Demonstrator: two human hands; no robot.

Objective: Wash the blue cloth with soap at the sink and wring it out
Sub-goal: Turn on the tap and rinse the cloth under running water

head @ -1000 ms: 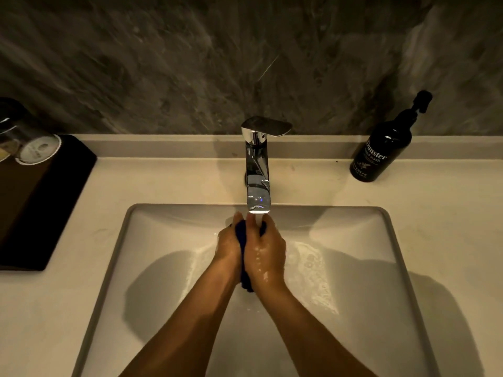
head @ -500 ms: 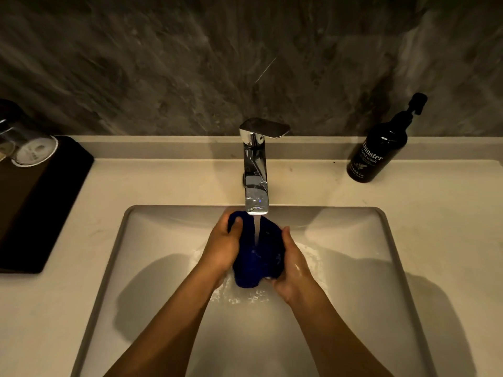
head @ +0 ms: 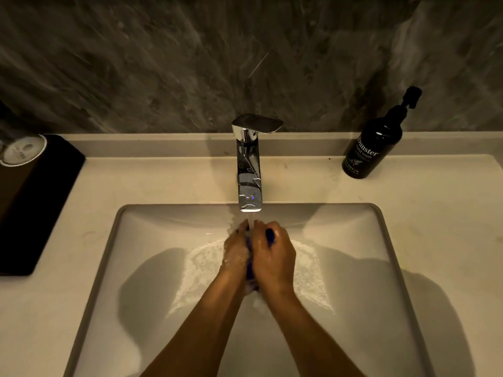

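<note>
The blue cloth point(head: 249, 268) is pressed between my two palms over the sink point(head: 386, 240), so only thin blue slivers show between my hands and at my right fingers. My left hand point(head: 234, 254) and my right hand point(head: 275, 257) are closed together around it, both wet and soapy. Water runs from the chrome faucet point(head: 249, 164) onto my fingers. Foamy water spreads across the basin floor on both sides of my hands.
A dark hand-wash pump bottle point(head: 373, 148) stands on the counter at the back right. A black tray point(head: 35, 197) with a paper-capped glass point(head: 23, 151) sits at the left. A grey stone wall rises behind the ledge.
Half a second ago my hands were apart with the cloth spread open under the stream. They have now come together and squeezed the cloth between them.
</note>
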